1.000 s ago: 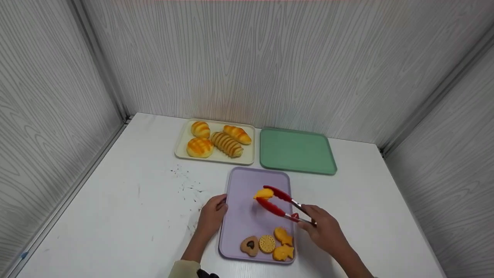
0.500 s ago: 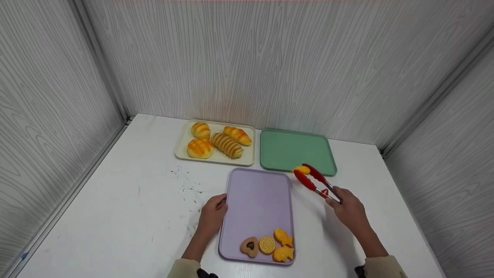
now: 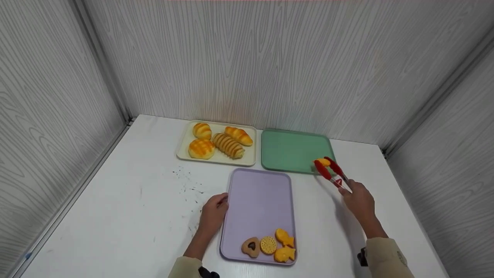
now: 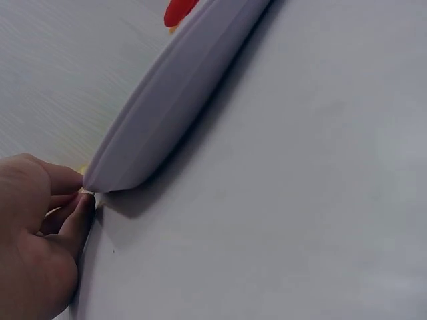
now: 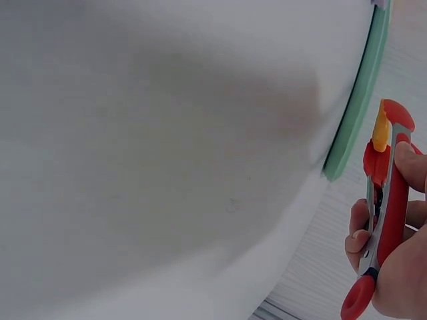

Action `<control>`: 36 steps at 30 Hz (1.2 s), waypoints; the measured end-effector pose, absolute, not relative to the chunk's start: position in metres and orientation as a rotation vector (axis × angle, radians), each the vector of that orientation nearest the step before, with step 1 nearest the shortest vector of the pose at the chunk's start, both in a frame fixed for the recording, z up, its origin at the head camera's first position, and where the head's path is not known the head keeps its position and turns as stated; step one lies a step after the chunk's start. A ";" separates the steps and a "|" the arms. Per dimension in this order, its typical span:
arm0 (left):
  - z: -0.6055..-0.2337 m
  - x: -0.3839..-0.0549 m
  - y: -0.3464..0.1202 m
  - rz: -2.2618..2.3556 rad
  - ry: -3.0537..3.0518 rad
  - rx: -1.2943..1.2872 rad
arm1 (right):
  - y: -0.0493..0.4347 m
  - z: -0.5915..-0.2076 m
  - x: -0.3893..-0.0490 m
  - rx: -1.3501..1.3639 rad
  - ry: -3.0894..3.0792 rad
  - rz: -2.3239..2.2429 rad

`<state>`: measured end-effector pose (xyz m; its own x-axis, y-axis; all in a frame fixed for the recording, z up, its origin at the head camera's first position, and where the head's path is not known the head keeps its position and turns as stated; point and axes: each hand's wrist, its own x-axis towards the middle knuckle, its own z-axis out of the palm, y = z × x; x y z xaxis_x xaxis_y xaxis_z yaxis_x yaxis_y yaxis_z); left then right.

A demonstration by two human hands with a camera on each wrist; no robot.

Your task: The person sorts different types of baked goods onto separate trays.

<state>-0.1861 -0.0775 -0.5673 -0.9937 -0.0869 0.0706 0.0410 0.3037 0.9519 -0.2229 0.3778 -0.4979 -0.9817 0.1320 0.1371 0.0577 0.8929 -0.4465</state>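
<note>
My right hand (image 3: 359,200) grips a pair of red-tipped tongs (image 3: 323,170), also seen along the right of the right wrist view. Between the tips of the tongs is a small orange-yellow piece (image 5: 381,128), held over the front right corner of the green tray (image 3: 295,148). My left hand (image 3: 213,213) pinches the left rim of the purple tray (image 3: 259,200) between thumb and fingers. At that tray's near end lie a heart-shaped cookie (image 3: 251,247), a round cracker (image 3: 268,245) and two fish-shaped crackers (image 3: 285,254).
A cream tray (image 3: 216,159) stands at the back left, beside the green one. On it are a striped long bread (image 3: 228,145), a croissant (image 3: 239,136) and two round buns (image 3: 201,149). Wood-grain panels (image 3: 239,58) wall the white table (image 3: 127,200) at the back and sides.
The tongs, with the orange-yellow piece in them, have moved right and away from over the purple tray to the green tray's front corner. My left hand keeps its place on the rim.
</note>
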 end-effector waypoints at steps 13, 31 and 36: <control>-0.569 -0.189 -0.077 -1.848 -2.453 0.017 | 0.393 -0.505 -0.231 -0.255 -2.920 0.719; -0.569 -0.190 -0.084 -1.859 -2.473 -0.039 | 0.371 -0.509 -0.186 -0.284 -2.862 0.897; -0.570 -0.190 -0.084 -1.854 -2.482 -0.041 | 0.352 -0.509 -0.159 -0.264 -2.949 0.969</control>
<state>-0.1896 -0.0839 -0.5703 -0.9987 -0.0049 0.0502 0.0468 0.2836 0.9578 -0.1590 0.3523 -0.5089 -0.9853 0.1686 -0.0277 0.1522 0.7921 -0.5912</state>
